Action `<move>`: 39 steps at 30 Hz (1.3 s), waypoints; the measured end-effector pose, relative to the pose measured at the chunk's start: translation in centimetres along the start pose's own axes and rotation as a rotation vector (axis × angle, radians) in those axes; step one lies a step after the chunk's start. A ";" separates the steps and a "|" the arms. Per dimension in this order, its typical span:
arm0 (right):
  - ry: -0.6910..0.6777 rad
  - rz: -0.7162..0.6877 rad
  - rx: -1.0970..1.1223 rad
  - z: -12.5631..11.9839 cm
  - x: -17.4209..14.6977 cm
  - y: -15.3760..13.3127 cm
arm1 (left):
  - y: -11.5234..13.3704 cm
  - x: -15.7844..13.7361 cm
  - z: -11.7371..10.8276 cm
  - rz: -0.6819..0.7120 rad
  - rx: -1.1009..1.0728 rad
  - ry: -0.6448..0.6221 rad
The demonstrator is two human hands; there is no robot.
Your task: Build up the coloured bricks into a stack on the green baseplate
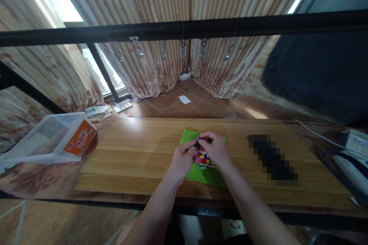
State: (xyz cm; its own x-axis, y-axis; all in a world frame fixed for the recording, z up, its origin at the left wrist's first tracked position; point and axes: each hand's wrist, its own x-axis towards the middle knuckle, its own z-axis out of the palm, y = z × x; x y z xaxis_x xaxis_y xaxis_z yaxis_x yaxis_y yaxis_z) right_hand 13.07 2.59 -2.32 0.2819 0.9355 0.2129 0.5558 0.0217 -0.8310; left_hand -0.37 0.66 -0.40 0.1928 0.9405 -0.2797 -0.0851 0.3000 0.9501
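A small build of multicoloured toy bricks (203, 157), with red, yellow, blue and white pieces, rises from a bright green studded baseplate (204, 177) in the middle of the table. At the left side of the build my left hand (183, 157) is closed, thumb and forefinger on its upper left edge. My right hand (216, 148) reaches over the top and right side, fingers bent together in a pinch at the upper edge. Whatever lies between the right fingertips is too small and covered to make out. Both hands hide parts of the build.
The wooden table (138, 160) has a pixelated dark object (273, 159) on its right. At its left stands a clear plastic bin (48, 138) with an orange label. A black bar (184, 32) crosses beyond the table, before curtains (143, 0). White paper (184, 99) lies on the floor.
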 end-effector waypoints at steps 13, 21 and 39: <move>-0.030 -0.013 -0.034 -0.2 -0.6 -0.5 | 0.1 0.1 0.1 0.067 0.163 -0.026; -0.009 0.040 -0.020 0.2 -0.4 -0.5 | -0.1 0.2 0.1 0.032 0.052 -0.018; -0.168 -0.449 0.151 -1.1 -4.0 -5.4 | 3.1 -0.6 -1.7 -0.187 -1.044 -0.121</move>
State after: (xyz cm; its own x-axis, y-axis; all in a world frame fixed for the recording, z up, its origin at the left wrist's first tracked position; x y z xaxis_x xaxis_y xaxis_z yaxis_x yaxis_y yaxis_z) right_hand 9.79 -1.70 1.92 -0.0958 0.8660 0.4908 0.4706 0.4739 -0.7443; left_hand -2.41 1.27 2.51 0.3803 0.8606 -0.3388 -0.8284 0.4798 0.2889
